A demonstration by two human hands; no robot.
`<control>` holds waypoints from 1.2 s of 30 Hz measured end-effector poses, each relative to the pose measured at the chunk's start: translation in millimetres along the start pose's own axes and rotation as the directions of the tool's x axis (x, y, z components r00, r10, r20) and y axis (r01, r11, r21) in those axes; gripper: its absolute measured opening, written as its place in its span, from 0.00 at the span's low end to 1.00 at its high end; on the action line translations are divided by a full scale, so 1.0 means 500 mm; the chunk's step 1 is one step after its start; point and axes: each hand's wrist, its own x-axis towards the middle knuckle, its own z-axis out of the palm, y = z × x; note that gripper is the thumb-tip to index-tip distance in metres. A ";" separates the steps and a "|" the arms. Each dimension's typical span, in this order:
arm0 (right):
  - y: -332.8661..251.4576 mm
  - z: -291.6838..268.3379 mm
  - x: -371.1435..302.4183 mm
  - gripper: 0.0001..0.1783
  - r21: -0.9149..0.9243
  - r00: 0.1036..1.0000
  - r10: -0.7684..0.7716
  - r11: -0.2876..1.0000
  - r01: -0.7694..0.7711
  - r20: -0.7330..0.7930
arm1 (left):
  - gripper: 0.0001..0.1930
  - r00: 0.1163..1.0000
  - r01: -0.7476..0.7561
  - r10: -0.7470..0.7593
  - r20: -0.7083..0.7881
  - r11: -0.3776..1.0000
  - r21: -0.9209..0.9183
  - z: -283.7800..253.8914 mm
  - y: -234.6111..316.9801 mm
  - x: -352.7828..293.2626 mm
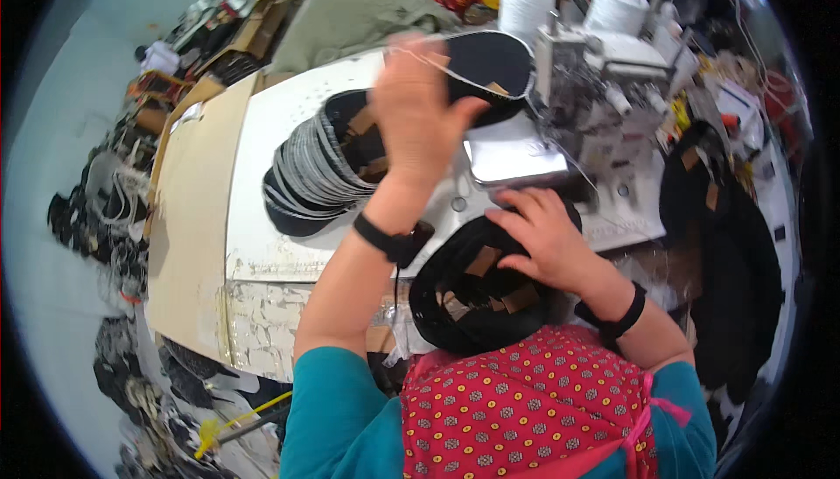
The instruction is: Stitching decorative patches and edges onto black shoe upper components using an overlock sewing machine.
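My left hand [416, 116] is raised above the white sewing table, its thumb spread and its fingers smeared by motion. It passes in front of a black oval fabric piece [492, 57] with a white edge, which reaches to the sewing machine [604, 81]. A white thread [430, 59] runs by the fingers. Beside that wrist lies a nested stack of black pieces with white edges [319, 160]. My right hand [553, 247] rests with fingers apart on black fabric pieces [464, 317] at my lap, with tan patches inside. The undersides of these pieces are hidden.
Two white thread cones [527, 2] [617, 5] stand behind the machine. A shiny metal plate [518, 162] lies under its needle area. Black fabric [731, 260] hangs at the right. Cardboard [197, 225] edges the table's left side, with piled scraps [114, 208] beyond it.
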 end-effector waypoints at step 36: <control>0.094 -0.020 0.019 0.10 0.681 0.682 0.672 0.645 -0.347 -0.289 | 0.19 0.623 0.658 -0.257 0.739 -0.339 -0.673 -0.036 0.057 -0.024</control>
